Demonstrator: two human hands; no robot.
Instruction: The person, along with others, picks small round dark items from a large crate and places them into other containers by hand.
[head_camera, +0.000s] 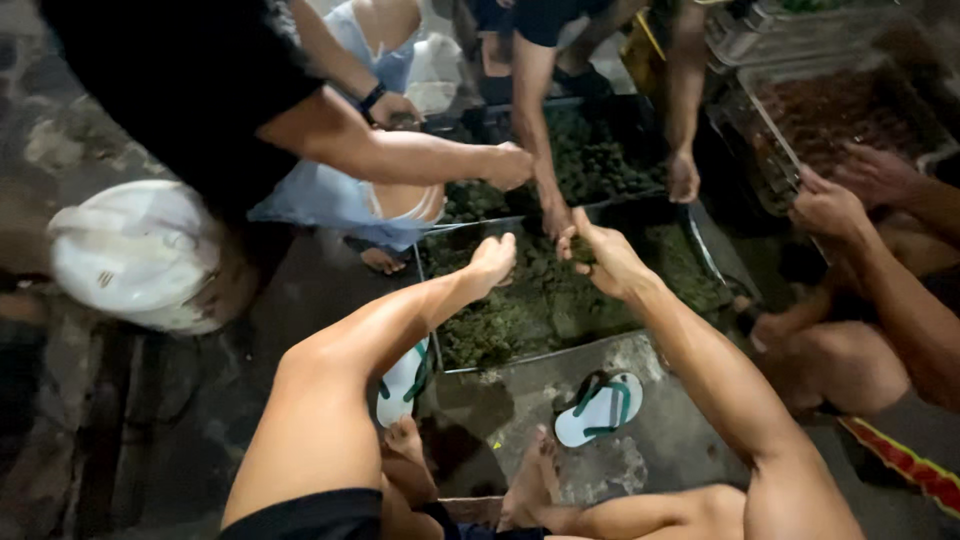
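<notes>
Greens (530, 310) fill the tray (600, 350) — under both hands' fingers (575, 240), right pinching some.

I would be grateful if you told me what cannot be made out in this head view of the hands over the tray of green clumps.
- Right hand: pinches something small and green; its fingers hide it.
- Left hand: its palm faces away, so a grip cannot be judged.
- Shallow dark tray of green clumps: the blur hides what they are.
- Clear bin of reddish-brown pieces: cut by the top edge.
- White-and-green sandal: partly behind the left forearm.
</notes>
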